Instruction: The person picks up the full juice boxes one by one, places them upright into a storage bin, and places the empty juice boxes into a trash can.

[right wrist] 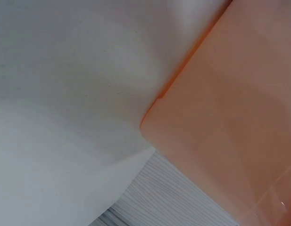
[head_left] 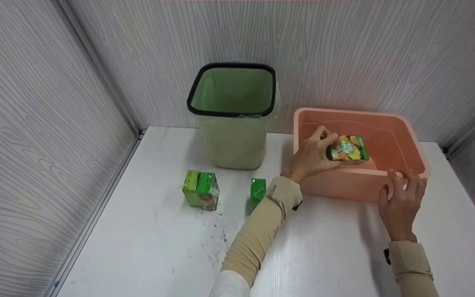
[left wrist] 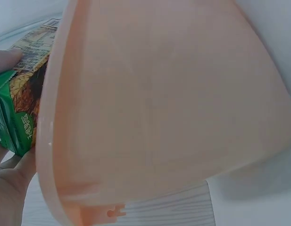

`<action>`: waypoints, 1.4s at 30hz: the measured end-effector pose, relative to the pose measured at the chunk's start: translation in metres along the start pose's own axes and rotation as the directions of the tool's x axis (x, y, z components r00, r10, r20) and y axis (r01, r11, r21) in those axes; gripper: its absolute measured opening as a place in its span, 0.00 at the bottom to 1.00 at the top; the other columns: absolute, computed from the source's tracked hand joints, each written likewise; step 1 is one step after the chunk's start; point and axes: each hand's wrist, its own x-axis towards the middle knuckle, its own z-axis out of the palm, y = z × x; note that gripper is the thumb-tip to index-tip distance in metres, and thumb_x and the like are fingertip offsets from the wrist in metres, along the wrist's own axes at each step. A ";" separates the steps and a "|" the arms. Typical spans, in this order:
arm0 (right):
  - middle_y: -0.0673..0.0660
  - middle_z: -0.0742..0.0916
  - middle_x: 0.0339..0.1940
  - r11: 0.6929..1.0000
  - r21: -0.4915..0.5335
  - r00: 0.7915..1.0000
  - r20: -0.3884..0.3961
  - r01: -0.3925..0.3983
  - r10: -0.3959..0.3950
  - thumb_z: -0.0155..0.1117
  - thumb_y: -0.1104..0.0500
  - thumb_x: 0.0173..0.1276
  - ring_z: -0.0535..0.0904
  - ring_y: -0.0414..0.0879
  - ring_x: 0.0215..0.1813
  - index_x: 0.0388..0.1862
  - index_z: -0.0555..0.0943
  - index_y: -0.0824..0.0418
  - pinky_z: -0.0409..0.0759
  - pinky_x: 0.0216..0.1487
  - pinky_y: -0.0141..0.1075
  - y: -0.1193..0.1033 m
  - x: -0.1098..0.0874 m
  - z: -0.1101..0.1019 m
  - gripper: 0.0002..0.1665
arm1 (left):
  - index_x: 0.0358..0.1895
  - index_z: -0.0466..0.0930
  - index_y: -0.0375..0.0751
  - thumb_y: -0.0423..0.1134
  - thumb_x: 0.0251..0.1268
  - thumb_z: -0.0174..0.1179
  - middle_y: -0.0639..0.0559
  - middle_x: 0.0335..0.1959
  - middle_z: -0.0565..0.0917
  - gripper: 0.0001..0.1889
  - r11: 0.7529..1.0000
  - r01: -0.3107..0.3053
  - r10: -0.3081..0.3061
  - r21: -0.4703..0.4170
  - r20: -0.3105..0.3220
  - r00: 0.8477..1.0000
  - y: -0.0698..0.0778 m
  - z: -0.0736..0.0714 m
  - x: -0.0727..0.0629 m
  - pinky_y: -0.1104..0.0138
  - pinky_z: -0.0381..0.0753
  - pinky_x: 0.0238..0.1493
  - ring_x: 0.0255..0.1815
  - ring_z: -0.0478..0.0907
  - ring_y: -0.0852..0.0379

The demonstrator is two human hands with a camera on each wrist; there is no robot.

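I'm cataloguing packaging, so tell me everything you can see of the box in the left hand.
The box looks like printed card: a green end, a yellow-and-green picture face, a panel of fine, unreadable print. No opening shows. The left hand grips it near one end, picture face up, at the mouth of the tub; whether it touches the tub is unclear.

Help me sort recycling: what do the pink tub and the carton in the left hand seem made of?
Pink tub: probably satin plastic, judging by smooth walls and a rounded, molded-looking rim.
Carton in the left hand: likely printed cardboard, perhaps glossy, given folded edges and flat faces.
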 end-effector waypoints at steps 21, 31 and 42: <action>0.75 0.76 0.57 1.000 0.006 1.000 0.010 -0.003 0.003 0.61 0.75 0.63 0.67 0.73 0.63 0.55 0.80 0.72 0.46 0.75 0.64 -0.001 0.002 0.001 0.21 | 0.60 0.74 0.37 0.38 0.54 0.76 0.43 0.51 0.75 0.30 0.997 0.052 -0.057 0.051 0.103 0.993 -0.012 0.021 0.021 0.73 0.76 0.45 0.47 0.76 0.55; 0.76 0.76 0.56 0.998 0.017 0.998 0.013 0.054 -0.054 0.60 0.77 0.62 0.67 0.73 0.61 0.56 0.80 0.72 0.51 0.72 0.68 0.002 0.002 -0.001 0.22 | 0.62 0.71 0.39 0.42 0.53 0.78 0.44 0.51 0.80 0.34 0.993 0.101 -0.111 0.064 0.197 0.974 -0.015 0.024 0.031 0.74 0.76 0.45 0.46 0.77 0.57; 0.75 0.76 0.57 0.999 -0.004 0.999 0.033 0.043 -0.043 0.62 0.75 0.62 0.68 0.73 0.61 0.57 0.80 0.71 0.51 0.72 0.68 0.005 0.001 -0.006 0.22 | 0.58 0.71 0.43 0.43 0.60 0.74 0.51 0.48 0.77 0.28 0.977 0.141 -0.196 0.163 0.405 0.893 -0.017 0.033 0.042 0.74 0.75 0.46 0.47 0.74 0.61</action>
